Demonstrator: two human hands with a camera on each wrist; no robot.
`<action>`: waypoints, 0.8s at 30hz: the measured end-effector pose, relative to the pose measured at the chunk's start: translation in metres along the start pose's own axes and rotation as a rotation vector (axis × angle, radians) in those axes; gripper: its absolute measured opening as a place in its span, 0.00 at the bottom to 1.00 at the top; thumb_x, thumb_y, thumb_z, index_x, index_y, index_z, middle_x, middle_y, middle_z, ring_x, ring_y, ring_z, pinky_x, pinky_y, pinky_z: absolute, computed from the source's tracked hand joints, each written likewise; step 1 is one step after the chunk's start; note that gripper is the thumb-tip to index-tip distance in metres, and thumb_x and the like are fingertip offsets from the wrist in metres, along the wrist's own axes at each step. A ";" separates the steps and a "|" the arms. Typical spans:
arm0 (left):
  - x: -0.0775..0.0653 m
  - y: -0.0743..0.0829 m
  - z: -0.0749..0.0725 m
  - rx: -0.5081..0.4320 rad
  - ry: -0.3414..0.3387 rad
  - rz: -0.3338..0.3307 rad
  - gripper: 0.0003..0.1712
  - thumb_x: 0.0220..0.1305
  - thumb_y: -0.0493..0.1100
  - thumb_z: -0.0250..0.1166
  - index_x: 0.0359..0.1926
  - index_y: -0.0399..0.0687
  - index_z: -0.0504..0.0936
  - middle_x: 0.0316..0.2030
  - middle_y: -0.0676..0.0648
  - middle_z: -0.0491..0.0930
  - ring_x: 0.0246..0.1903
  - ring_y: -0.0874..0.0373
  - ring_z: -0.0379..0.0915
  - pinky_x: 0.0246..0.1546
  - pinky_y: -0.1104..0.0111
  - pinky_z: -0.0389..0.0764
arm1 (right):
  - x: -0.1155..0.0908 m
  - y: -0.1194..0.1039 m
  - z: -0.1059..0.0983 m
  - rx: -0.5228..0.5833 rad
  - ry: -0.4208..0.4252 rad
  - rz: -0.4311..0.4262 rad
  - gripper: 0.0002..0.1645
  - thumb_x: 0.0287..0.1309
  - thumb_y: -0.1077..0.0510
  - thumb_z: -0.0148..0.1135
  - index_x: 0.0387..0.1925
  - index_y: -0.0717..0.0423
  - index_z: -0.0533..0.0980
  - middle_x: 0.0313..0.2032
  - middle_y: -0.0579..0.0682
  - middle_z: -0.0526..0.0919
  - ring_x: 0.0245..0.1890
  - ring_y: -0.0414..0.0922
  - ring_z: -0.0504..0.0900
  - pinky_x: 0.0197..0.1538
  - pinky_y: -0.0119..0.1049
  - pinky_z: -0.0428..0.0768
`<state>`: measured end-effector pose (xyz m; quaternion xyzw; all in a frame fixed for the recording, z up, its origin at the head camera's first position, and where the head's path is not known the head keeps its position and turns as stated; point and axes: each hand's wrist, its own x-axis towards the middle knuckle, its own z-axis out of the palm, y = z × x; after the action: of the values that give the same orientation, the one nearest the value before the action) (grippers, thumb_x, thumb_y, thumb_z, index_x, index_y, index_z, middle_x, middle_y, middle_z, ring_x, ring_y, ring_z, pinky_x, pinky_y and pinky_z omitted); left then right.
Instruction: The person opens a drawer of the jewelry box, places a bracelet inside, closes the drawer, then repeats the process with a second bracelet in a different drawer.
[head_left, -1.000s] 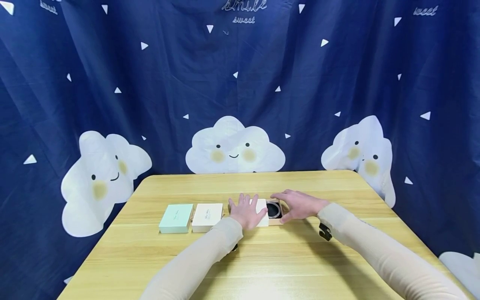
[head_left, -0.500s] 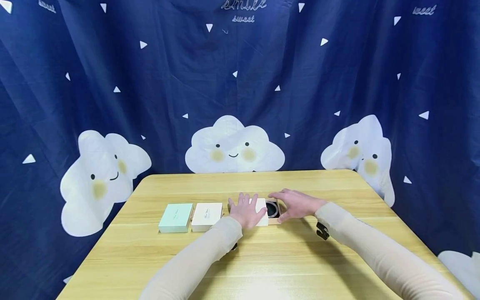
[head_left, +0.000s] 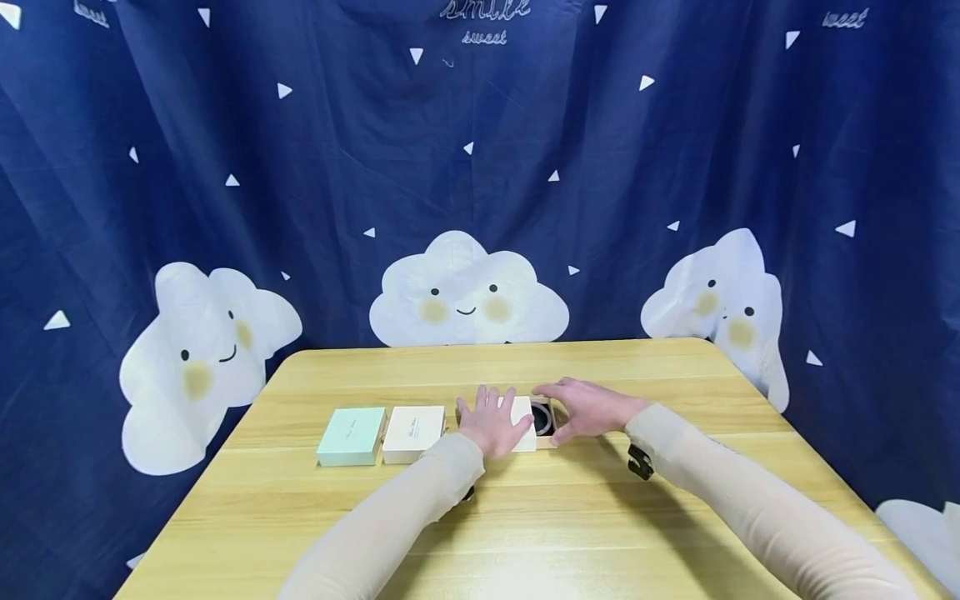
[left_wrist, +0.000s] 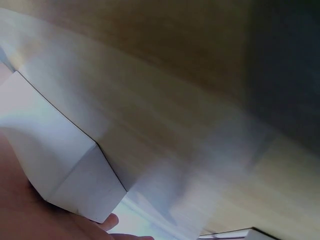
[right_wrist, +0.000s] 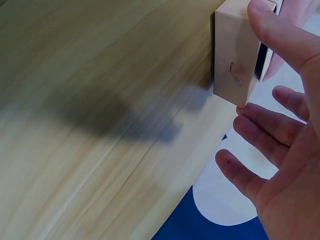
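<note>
A white slide-out gift box (head_left: 523,417) lies on the table, its pale pink drawer (head_left: 546,442) partly out to the right. Inside the drawer, a greyish ring (head_left: 542,419) shows against a dark lining. My left hand (head_left: 491,427) rests on the white sleeve with fingers spread, covering its left part. The sleeve's side (left_wrist: 50,125) fills the left of the left wrist view. My right hand (head_left: 592,408) pinches the drawer between thumb and forefinger at its outer corners. In the right wrist view, the drawer's end (right_wrist: 232,55) has a small slot; the other fingers stay apart from it.
To the left, a cream box (head_left: 414,433) and a mint green box (head_left: 352,436) stand side by side, both closed. The wooden table (head_left: 525,517) ends at a dark blue curtain (head_left: 480,192) printed with clouds.
My right hand has moved left and the drawer has slid further into the white sleeve, so less of the ring shows. The left hand has stayed in place.
</note>
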<state>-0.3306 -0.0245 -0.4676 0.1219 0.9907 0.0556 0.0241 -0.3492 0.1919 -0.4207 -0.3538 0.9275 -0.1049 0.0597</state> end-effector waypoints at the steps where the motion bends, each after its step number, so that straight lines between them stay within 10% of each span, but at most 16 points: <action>1: 0.000 0.000 0.000 -0.001 0.001 0.001 0.44 0.73 0.74 0.33 0.80 0.57 0.52 0.77 0.42 0.56 0.78 0.41 0.44 0.69 0.31 0.49 | 0.001 0.000 0.000 0.005 0.000 -0.003 0.58 0.45 0.39 0.80 0.75 0.46 0.63 0.67 0.50 0.74 0.64 0.50 0.74 0.65 0.52 0.74; 24: 0.004 -0.002 0.004 0.006 -0.006 0.007 0.45 0.72 0.76 0.32 0.81 0.60 0.49 0.78 0.44 0.56 0.78 0.41 0.43 0.68 0.29 0.48 | 0.009 -0.006 0.006 0.015 0.030 -0.040 0.58 0.46 0.37 0.78 0.75 0.52 0.63 0.68 0.53 0.74 0.65 0.53 0.74 0.66 0.54 0.73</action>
<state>-0.3347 -0.0247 -0.4716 0.1256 0.9903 0.0524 0.0268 -0.3512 0.1805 -0.4255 -0.3702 0.9203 -0.1181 0.0464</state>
